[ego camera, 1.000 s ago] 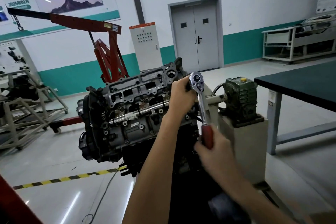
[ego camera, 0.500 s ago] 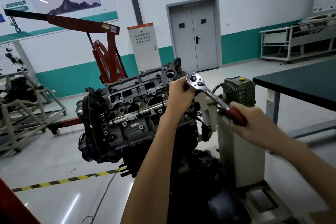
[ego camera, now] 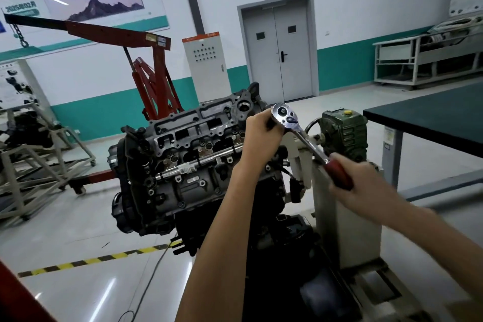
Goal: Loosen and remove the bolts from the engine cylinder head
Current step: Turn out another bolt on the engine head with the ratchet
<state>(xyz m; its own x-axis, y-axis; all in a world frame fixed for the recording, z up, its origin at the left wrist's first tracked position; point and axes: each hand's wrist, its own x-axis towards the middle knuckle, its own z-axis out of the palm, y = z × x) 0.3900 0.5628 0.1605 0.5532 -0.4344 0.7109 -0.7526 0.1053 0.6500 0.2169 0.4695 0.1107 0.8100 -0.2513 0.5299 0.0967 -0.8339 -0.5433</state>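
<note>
The cylinder head (ego camera: 193,138) sits tilted at the left side of the engine stand (ego camera: 345,217). At its right end, the left hand (ego camera: 261,136) curls its fingers around the ratchet (ego camera: 308,140) just under the ratchet's head, hiding the bolt. The right hand (ego camera: 366,185) wraps the red handle above the stand's top edge.

Directly below the right hand (ego camera: 366,183), pale boxy engine stand (ego camera: 347,230) on glossy grey floor (ego camera: 65,230), topped by a green gearbox (ego camera: 342,133) just beyond that hand. Engine (ego camera: 183,165) carried off its side, under and left of the left hand (ego camera: 261,136). On the floor below the left forearm, yellow-black striped tape (ego camera: 99,259) and a thin cable (ego camera: 146,285). Farther left, red engine crane (ego camera: 154,81). Right of the right hand, dark-topped workbench (ego camera: 431,117).
</note>
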